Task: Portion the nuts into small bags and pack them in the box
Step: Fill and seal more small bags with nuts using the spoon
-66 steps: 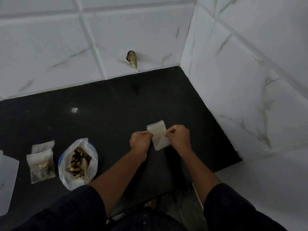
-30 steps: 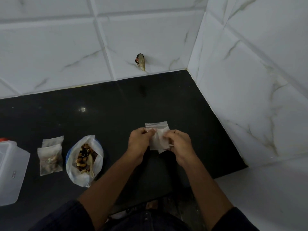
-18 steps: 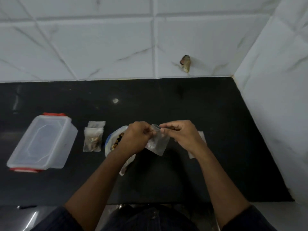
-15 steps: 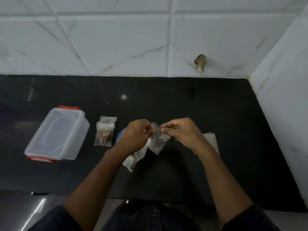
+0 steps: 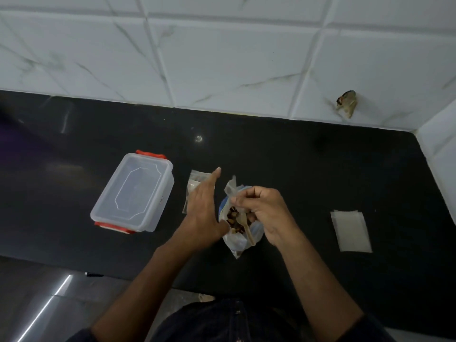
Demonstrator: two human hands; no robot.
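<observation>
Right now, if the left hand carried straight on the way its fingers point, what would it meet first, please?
The left hand points up and away, over the filled small bag. It likely passes above that bag, then only bare black countertop until the tiled wall, though height is unclear.

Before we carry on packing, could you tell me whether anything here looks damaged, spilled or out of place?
One thing stands out: a broken hole in the white wall tile near the right corner, just above the black counter, with something brownish sticking out. No spilled nuts show. The plastic box sits closed.
</observation>
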